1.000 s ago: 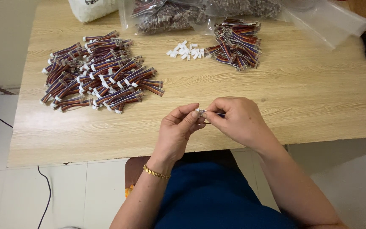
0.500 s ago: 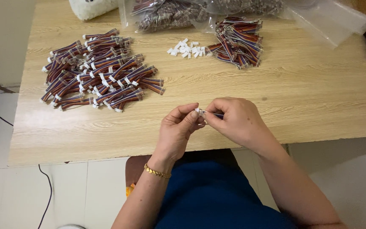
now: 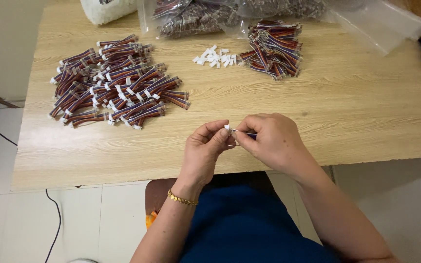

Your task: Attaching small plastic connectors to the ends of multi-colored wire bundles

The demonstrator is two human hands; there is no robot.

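Observation:
Over the front edge of the wooden table (image 3: 347,112), my left hand (image 3: 206,148) and my right hand (image 3: 271,140) meet fingertip to fingertip. Between them sits a small white connector (image 3: 227,128), pinched by my left fingers. My right hand grips a short multicoloured wire lead (image 3: 249,135) joined to it, mostly hidden inside the fingers. A gold bracelet (image 3: 181,198) circles my left wrist.
A large pile of wire leads with white connectors (image 3: 115,87) lies at the left. A small heap of loose white connectors (image 3: 214,57) and a pile of bare wire leads (image 3: 274,47) lie further back. Clear plastic bags (image 3: 196,14) line the far edge.
Both hands stay together at the table's front edge, with only small finger movements on the connector. The piles have not moved.

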